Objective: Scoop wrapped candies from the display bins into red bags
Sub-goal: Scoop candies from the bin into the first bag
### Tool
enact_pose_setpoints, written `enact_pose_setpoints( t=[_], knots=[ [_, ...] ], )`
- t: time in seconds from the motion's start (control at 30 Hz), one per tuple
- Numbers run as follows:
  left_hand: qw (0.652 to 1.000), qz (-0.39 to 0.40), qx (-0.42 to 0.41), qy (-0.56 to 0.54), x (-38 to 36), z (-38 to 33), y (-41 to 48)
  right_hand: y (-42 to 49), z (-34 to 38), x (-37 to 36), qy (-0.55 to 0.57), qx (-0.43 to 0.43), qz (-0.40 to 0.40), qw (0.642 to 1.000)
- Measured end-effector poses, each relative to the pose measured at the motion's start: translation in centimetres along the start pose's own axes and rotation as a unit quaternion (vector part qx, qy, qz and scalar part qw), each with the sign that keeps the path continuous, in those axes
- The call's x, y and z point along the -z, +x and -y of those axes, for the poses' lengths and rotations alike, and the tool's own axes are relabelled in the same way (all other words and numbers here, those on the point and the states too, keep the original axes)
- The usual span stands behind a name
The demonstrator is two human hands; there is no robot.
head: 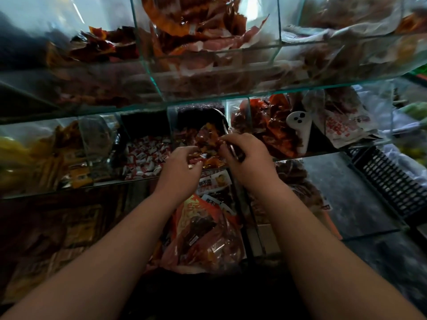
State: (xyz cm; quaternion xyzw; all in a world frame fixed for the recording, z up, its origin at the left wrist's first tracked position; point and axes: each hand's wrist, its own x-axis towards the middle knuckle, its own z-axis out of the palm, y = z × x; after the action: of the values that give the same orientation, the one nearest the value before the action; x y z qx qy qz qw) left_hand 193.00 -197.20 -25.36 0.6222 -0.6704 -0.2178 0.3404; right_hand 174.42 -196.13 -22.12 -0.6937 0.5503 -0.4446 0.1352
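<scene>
Both my hands reach into a glass display bin [172, 125] on the middle shelf. My right hand [242, 153] is shut on the handle of a metal scoop [223, 121] whose bowl is heaped with orange and red wrapped candies [208, 137]. My left hand [180, 165] cups the candies at the bin's front edge, fingers curled around a few. A red bag [203, 234] stuffed with packets lies below my forearms, on the lower shelf.
The bin to the left holds red-and-white wrapped candies [147, 158]. A white plastic scoop [299, 130] stands in the bin on the right among red packets. Glass bins [208, 72] of snacks hang overhead. A black plastic crate [390, 181] sits at the right.
</scene>
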Motion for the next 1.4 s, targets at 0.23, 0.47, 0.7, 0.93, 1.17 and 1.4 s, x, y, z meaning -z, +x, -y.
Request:
enact_pose_setpoints(
  t=[0.23,0.47,0.7,0.93,1.17,1.4],
  knots=[
    [0.999,-0.013,-0.023,-0.030,1.3,-0.2,-2.7,-3.3,1.8,2.9,0.019,0.037,-0.071,0.997],
    [0.997,-0.050,-0.067,-0.005,3.0,0.9,-9.6,-12.5,6.4,9.5,0.278,-0.090,-0.147,0.945],
    [0.996,-0.010,0.014,0.087,1.3,4.0,-15.8,-16.3,8.6,9.7,0.237,-0.145,-0.063,0.959],
    [0.998,-0.007,0.068,0.013,1.7,5.4,-16.8,-15.8,8.1,6.5,0.069,-0.051,0.020,0.996],
    [0.997,-0.022,0.070,0.021,1.7,5.3,-18.1,-15.0,3.0,-2.6,-0.101,-0.085,0.249,0.960],
    [0.999,-0.013,0.037,0.027,1.1,5.6,-18.9,-16.9,0.4,-5.2,-0.029,-0.195,0.243,0.950]
  ],
)
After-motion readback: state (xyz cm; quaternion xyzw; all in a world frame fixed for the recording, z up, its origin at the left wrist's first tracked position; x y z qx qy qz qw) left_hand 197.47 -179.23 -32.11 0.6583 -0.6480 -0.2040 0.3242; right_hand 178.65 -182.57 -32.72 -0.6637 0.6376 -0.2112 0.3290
